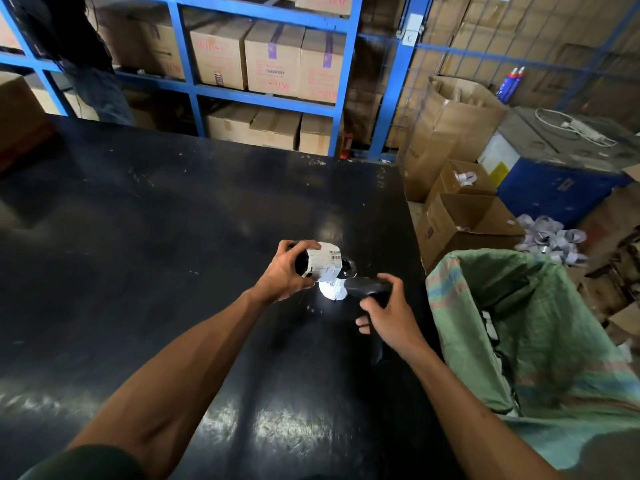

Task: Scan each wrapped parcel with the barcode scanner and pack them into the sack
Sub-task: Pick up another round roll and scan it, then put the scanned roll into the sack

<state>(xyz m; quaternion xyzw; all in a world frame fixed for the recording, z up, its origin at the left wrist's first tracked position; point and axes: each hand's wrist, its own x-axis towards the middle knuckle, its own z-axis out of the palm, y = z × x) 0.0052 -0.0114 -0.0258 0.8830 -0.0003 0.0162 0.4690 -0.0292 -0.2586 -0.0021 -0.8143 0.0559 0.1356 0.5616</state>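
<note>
Head view puts me at the scan step: my left hand [284,271] wraps its fingers round a dark, glossy-wrapped parcel [320,263] held over the black table [138,237], white paper label up. My right hand [388,313] grips the matte black scanner [367,287], nose close to the label, which looks crinkled. Next, I judge, the parcel goes right into the woven green sack [540,327], mouth open.

Likely a warehouse — racked cartons [273,60], sack [540,327].
</note>
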